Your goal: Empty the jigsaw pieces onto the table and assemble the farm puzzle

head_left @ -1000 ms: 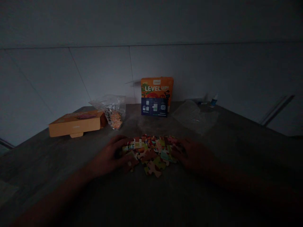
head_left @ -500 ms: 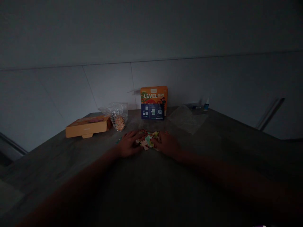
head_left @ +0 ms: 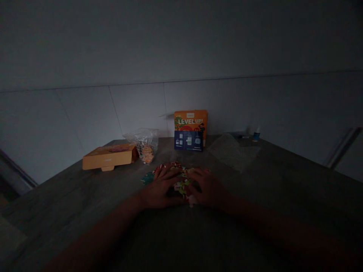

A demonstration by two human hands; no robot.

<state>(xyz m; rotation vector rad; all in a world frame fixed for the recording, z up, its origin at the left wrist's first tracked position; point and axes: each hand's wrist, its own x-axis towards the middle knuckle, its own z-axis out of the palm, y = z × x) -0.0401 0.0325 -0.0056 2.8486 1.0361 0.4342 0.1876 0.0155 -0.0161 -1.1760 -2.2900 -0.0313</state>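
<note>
Covering the puzzle pieces point(head_left: 181, 186), my left hand point(head_left: 159, 191) and right hand point(head_left: 209, 187) show thumbs parted from fingers, clamped on nothing visible. Pieces lie heaped on the table point(head_left: 263, 177) beneath; no joined section observed. Beyond, one clear bag point(head_left: 145, 138) holds orange contents; the flat plastic point(head_left: 235, 153) shows none.

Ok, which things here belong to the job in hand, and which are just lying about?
In use, apparently:
puzzle pieces, under and between left hand and right hand

Lying about, untouched:
yellow-orange box
clear bag
LEVEL UP! box
dark blue card
clear plastic
small bottle
</note>
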